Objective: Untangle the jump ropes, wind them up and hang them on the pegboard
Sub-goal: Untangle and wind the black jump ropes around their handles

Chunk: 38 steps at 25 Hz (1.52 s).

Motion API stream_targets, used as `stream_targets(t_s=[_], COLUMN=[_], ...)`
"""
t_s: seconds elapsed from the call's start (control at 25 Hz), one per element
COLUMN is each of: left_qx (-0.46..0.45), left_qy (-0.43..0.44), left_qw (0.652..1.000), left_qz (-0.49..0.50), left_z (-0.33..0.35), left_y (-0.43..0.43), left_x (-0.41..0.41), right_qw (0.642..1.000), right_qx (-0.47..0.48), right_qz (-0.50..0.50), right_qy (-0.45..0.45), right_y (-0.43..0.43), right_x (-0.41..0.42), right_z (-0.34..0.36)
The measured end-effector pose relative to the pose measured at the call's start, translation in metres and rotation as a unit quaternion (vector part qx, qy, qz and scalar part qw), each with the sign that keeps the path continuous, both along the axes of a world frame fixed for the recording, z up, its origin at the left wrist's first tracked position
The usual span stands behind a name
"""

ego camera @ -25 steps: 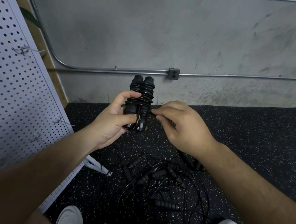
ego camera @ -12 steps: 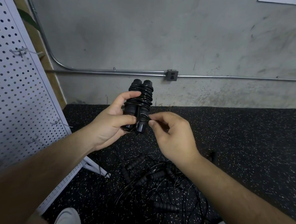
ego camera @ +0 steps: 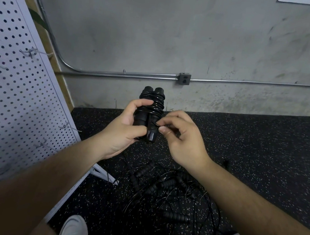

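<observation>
Head-worn view, forward and down

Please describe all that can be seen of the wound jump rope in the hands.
The wound rope is black: two ribbed, rubbery-looking handles side by side, upright, with thin glossy cord coiled many times round both. The left hand grips it from the side, thumb across the front; the right hand pinches the cord at its lower part. It is held in the air.

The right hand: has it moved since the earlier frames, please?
Yes, slightly: the right hand has dropped farther below the wall outlet, pinching the wound jump rope.
</observation>
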<state>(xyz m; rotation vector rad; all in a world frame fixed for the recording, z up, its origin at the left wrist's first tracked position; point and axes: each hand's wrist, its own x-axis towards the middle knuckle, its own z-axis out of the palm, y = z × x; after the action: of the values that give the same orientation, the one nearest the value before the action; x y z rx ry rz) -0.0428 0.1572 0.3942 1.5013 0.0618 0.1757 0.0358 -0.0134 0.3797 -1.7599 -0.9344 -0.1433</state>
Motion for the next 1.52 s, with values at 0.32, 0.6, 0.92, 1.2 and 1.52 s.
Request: stream_targets(t_s=[0.32, 0.6, 0.92, 1.2, 1.52], left_qx=[0.114, 0.137, 0.077, 0.101, 0.094], left_qy=[0.001, 0.004, -0.012, 0.031, 0.038], left_qw=[0.992, 0.99, 0.997, 0.994, 0.995], left_qz=[0.059, 0.027, -0.016, 0.0, -0.008], left_z=[-0.004, -0.007, 0.003, -0.005, -0.011], left_y=[0.002, -0.006, 0.012, 0.017, 0.008], left_x=[-0.006, -0.008, -0.003, 0.004, 0.005], right_qw=[0.992, 0.999, 0.997, 0.984, 0.964], right_qx=[-0.05, -0.004, -0.041, -0.101, -0.145], right_qz=[-0.02, -0.033, -0.05, -0.039, -0.045], right_qy=[-0.118, 0.012, -0.042, -0.139, -0.218], right_y=[0.004, 0.006, 0.006, 0.002, 0.004], right_x=[-0.009, -0.01, -0.018, -0.006, 0.009], right_z=[0.001, 0.008, 0.013, 0.017, 0.015])
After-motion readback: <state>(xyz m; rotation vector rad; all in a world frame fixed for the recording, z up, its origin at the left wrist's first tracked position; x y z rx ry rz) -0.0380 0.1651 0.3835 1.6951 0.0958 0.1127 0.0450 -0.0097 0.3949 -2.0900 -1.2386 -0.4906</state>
